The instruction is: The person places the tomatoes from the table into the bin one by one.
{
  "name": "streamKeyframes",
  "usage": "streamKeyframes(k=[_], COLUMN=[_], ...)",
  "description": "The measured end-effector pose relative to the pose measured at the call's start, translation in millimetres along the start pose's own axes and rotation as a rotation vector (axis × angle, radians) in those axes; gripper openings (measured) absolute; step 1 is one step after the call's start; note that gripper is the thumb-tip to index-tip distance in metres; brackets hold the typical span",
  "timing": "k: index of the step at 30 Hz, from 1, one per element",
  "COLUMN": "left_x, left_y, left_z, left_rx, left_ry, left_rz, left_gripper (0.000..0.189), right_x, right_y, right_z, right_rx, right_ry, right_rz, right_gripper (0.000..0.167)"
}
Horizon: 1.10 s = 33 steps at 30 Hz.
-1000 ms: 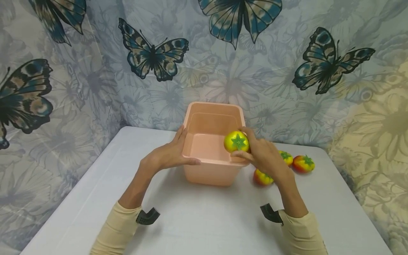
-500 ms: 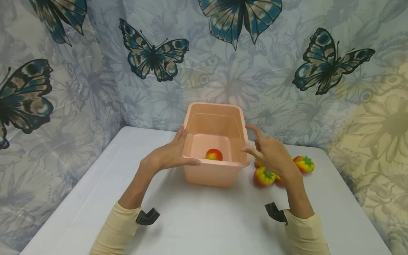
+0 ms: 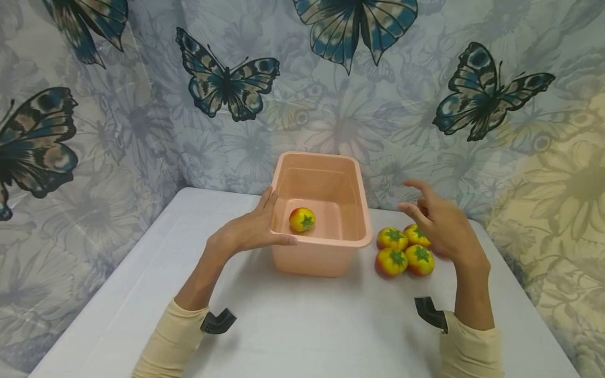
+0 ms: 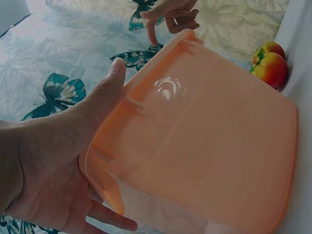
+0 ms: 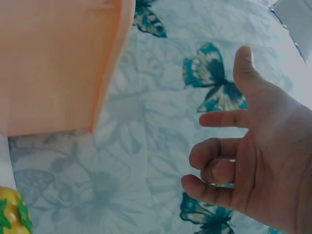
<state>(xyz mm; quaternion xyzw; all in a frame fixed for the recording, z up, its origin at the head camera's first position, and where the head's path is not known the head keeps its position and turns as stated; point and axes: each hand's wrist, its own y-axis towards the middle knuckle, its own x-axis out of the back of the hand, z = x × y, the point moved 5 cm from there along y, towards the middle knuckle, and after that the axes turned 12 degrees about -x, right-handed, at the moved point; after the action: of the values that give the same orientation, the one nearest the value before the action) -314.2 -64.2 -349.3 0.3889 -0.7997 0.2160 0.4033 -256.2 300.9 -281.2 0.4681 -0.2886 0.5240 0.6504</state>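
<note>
A peach-coloured plastic tub (image 3: 319, 260) stands on the table, its opening facing me. Inside it lies one round red-and-yellow fruit (image 3: 302, 219) with a green star-shaped top. My left hand (image 3: 246, 228) rests against the tub's near left corner, thumb along the front rim and straight fingers along the left side. To the right of the tub sit several more of these fruits (image 3: 392, 262); my right hand partly hides one. Over them hovers my right hand (image 3: 441, 226), holding nothing, thumb and index finger apart, other fingers loosely bent, as the right wrist view (image 5: 263, 146) also shows.
The white table (image 3: 302, 325) meets a fabric backdrop (image 3: 227, 152) printed with butterflies behind and at both sides. Black wrist mounts (image 3: 218, 321) stick out from both sleeves. The tub's far end is close to the backdrop.
My right hand has let go of a fruit into the tub and moved right, over the other fruits. The dropped fruit has rolled leftward inside. My left hand has stayed at the tub.
</note>
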Motion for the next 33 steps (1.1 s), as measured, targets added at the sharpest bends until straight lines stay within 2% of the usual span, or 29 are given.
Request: streamKeyframes(k=[9, 17, 33], left_x=[0.5, -0.3, -0.1], left_y=[1.2, 0.7, 0.9], left_z=[-1.0, -1.2, 0.4], left_rx=[-0.016, -0.015, -0.028], left_ry=[0.005, 0.027, 0.016], left_rz=[-0.011, 0.001, -0.020], left_gripper=[0.139, 0.138, 0.136], right_x=[19, 26, 40], right_y=[-2.3, -5.4, -9.5], right_z=[-19, -31, -55], right_rx=[-0.006, -0.051, -0.123], right_ry=[0.039, 0.050, 0.032], right_rz=[-0.031, -0.040, -0.045], right_gripper=[0.055, 0.054, 0.055])
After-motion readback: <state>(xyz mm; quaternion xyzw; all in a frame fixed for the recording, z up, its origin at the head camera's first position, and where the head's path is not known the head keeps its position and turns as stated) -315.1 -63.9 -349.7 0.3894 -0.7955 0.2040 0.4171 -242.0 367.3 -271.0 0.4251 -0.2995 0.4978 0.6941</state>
